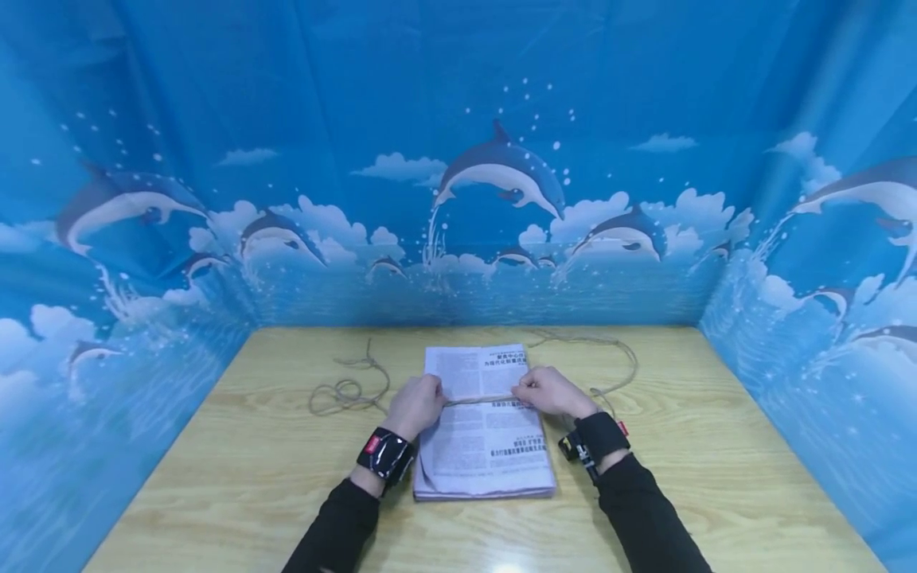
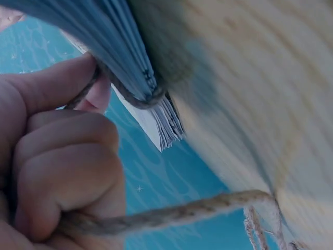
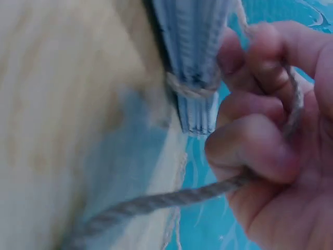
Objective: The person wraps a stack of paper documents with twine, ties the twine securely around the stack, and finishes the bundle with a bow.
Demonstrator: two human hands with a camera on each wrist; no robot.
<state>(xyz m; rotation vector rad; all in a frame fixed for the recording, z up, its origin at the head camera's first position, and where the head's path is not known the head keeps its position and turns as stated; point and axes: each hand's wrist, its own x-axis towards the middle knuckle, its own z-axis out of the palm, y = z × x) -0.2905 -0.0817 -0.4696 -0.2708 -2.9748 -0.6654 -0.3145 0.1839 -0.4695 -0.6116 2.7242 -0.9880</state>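
Observation:
A stack of folded newspapers [image 1: 480, 454] lies on the wooden table, with twine [image 1: 478, 400] drawn across its top. At the stack's left edge my left hand [image 1: 415, 406] pinches the twine between thumb and forefinger; in the left wrist view the other fingers curl round a trailing length of twine [image 2: 177, 214]. My right hand [image 1: 552, 391] grips the twine at the right edge, and in the right wrist view a strand of twine [image 3: 171, 198] runs through its curled fingers. Twine also wraps the sides of the newspapers [image 3: 192, 52] in both wrist views.
Loose twine [image 1: 347, 394] lies in loops on the table left of the stack. Another tail of twine [image 1: 630, 358] curves across the back right. A blue dolphin-print curtain [image 1: 458, 294] borders the wooden table [image 1: 236, 477] at the back and sides.

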